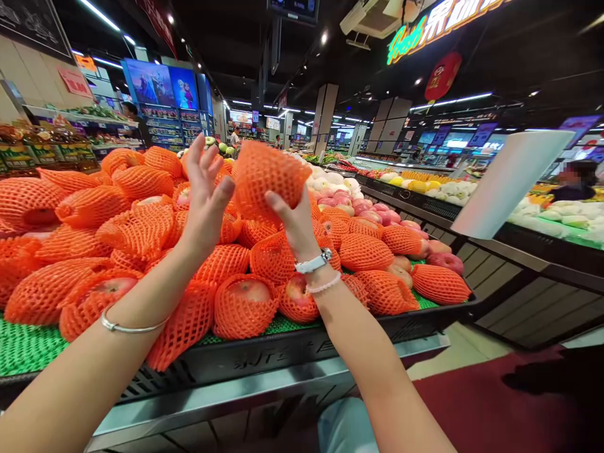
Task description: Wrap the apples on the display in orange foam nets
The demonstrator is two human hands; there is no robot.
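My right hand [296, 217] gripping a foam net [262, 179] above the bin [283, 353], back from its front edge, left hand [202, 192] spread.

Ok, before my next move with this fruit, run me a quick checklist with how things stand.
1. Right hand gripping the fruit: ok, thumb against its orange net.
2. Fruit lifted off the pile: ok, it looks held up clear.
3. Left hand free: ok, open beside the fruit, holding nothing.
4. Fruit's skin sound: cannot tell, the net hides it.
5. Everything inside the tray: not ok, one netted piece overhangs the front rim.
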